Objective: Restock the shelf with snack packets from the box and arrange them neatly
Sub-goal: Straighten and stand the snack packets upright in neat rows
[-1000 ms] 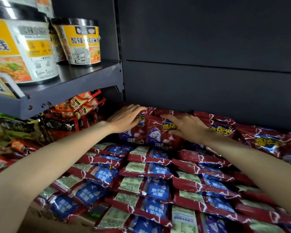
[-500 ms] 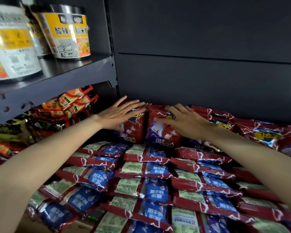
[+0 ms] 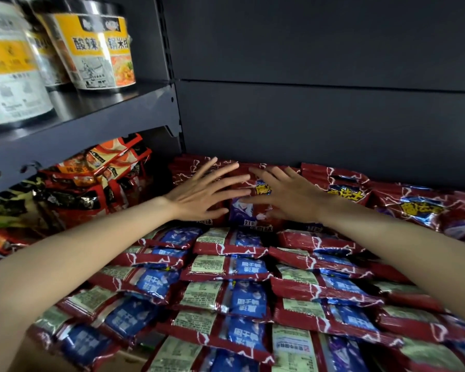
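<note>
Both hands lie flat against the upright row of red snack packets (image 3: 255, 208) that stands along the dark back panel (image 3: 320, 116) of the shelf. The left hand (image 3: 204, 191) has a wide grip, fingers straight and fanned, pressing on the front of the packets at the left end of that row; its fingertips reach toward the top edge of the packs. The right hand (image 3: 287, 194) is just beside it, also with a wide grip and straight fingers, palm down on the packet face, and the fingertips of the two hands nearly meet above a packet printed with a purple figure. Neither hand curls round anything.

In front of the upright row, nearer the camera, more snack packets lie flat in overlapping rows (image 3: 226, 277), showing their backs in red, blue and pale green label panels. To the right of the hands the upright row continues with further red packets bearing yellow lettering (image 3: 416, 210).

Left of the upright row, past the shelf post, orange and red packets (image 3: 100, 178) are stacked in the next bay. Above them a dark upper shelf (image 3: 91, 122) carries instant noodle tubs (image 3: 97, 49) with yellow labels
</note>
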